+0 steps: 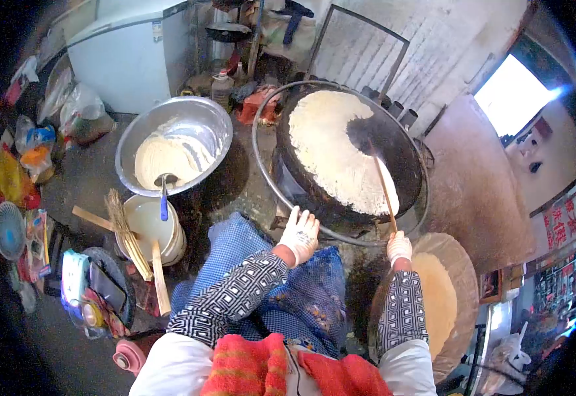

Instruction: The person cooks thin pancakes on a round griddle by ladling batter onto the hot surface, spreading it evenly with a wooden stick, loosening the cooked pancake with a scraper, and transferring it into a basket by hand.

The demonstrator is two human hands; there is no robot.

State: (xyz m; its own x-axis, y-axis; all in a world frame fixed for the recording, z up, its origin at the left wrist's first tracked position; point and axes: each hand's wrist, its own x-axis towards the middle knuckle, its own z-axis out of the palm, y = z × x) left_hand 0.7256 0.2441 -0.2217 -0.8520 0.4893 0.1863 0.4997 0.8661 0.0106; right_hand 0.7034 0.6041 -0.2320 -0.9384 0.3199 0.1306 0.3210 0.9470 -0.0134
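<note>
Right hand grips a wooden stick; left hand spread beside metal ring.

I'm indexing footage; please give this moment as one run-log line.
right hand: grips wooden spreader | left hand: open, near metal ring | batter: partly covers griddle | blue-handled ladle: in steel basin

Ahead of me a pale, streaked wall rises, and to my right a bright opening glares white. Off to my left, a white chest-like cabinet stands on the dark grey floor. A sign with red characters hangs near my right edge of sight.
</note>
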